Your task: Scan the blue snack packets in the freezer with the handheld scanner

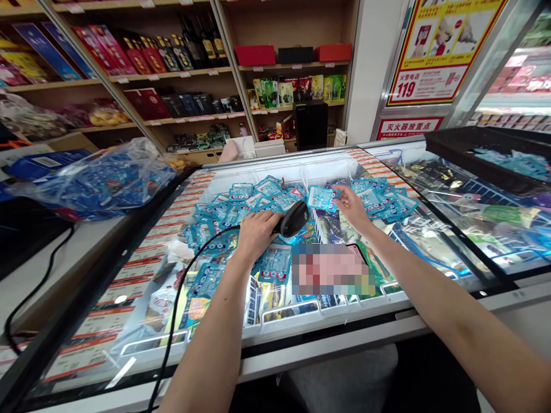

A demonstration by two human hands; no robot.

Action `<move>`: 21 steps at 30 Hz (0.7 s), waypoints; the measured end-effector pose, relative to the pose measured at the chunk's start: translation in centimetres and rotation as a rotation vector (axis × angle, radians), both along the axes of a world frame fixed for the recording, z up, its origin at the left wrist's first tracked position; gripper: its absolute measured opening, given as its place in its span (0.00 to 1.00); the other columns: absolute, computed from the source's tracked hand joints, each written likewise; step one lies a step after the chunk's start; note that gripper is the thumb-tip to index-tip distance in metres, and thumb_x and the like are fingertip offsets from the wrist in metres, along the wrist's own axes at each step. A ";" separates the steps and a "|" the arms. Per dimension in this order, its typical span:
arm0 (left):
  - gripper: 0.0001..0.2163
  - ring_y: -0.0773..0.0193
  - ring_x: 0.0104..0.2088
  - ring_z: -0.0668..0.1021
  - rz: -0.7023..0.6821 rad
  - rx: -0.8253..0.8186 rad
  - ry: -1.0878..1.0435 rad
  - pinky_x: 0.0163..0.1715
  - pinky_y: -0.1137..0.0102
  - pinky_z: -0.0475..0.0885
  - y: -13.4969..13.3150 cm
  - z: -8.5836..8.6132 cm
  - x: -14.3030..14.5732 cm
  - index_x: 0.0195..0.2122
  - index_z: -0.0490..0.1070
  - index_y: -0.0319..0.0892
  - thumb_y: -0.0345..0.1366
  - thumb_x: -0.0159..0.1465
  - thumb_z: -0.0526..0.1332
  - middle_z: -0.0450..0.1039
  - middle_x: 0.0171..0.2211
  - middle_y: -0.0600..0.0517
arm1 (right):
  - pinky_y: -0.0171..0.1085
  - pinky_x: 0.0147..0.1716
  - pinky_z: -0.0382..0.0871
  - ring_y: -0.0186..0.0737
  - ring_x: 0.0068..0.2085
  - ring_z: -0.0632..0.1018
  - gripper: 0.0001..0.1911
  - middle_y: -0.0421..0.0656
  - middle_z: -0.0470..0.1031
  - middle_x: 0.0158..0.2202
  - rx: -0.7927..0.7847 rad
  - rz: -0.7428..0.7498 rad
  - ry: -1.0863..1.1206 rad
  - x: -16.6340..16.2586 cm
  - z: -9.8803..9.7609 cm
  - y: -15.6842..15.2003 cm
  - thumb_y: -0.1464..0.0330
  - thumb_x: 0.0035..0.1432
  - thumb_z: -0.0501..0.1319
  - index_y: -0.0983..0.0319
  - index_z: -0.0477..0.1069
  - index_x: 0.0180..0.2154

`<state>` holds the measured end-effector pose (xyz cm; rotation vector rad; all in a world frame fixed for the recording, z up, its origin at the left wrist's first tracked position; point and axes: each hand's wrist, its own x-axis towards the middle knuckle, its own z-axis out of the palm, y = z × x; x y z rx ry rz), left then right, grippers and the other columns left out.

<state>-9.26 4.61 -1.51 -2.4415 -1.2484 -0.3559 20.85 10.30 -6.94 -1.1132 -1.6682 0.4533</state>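
Note:
My left hand (256,234) is wrapped round the handle of a black corded barcode scanner (295,219), whose head points right and away from me. Its cable loops down to the left. Between the fingertips of my right hand (349,205) is a small blue packet (322,198), its printed label turned up, just beyond the scanner head. Many similar blue packets (232,213) lie spread over the glass freezer top to the left. A smaller group of blue packets (379,198) lies to the right of my right hand. One packet (275,261) rests close below the scanner.
A clear plastic bag (107,178) full of blue packets stands at the left. A black tray (486,158) with more packets sits at the right. A blurred-out patch (331,269) covers something near the glass's front. Stocked shelves (172,74) line the back wall.

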 end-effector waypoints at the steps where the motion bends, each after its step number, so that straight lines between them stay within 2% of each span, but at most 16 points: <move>1: 0.18 0.54 0.44 0.73 0.003 -0.006 -0.002 0.39 0.62 0.63 0.0 0.0 0.0 0.52 0.65 0.45 0.39 0.60 0.57 0.73 0.42 0.46 | 0.35 0.29 0.65 0.35 0.28 0.67 0.19 0.37 0.63 0.28 -0.007 0.000 -0.010 0.0 0.0 0.0 0.62 0.58 0.53 0.56 0.63 0.51; 9: 0.18 0.53 0.44 0.73 0.018 -0.020 -0.011 0.39 0.62 0.63 -0.2 0.1 0.4 0.51 0.66 0.45 0.38 0.59 0.57 0.73 0.41 0.45 | 0.34 0.29 0.65 0.35 0.30 0.69 0.20 0.40 0.65 0.32 -0.025 0.005 -0.059 0.1 0.3 -0.2 0.63 0.58 0.52 0.57 0.62 0.52; 21: 0.18 0.52 0.44 0.73 0.020 -0.023 0.002 0.39 0.62 0.63 -0.1 0.1 0.4 0.51 0.66 0.45 0.38 0.59 0.58 0.73 0.41 0.46 | 0.35 0.30 0.67 0.35 0.30 0.69 0.20 0.39 0.65 0.32 -0.028 0.015 -0.056 0.1 0.0 0.0 0.63 0.58 0.53 0.57 0.62 0.52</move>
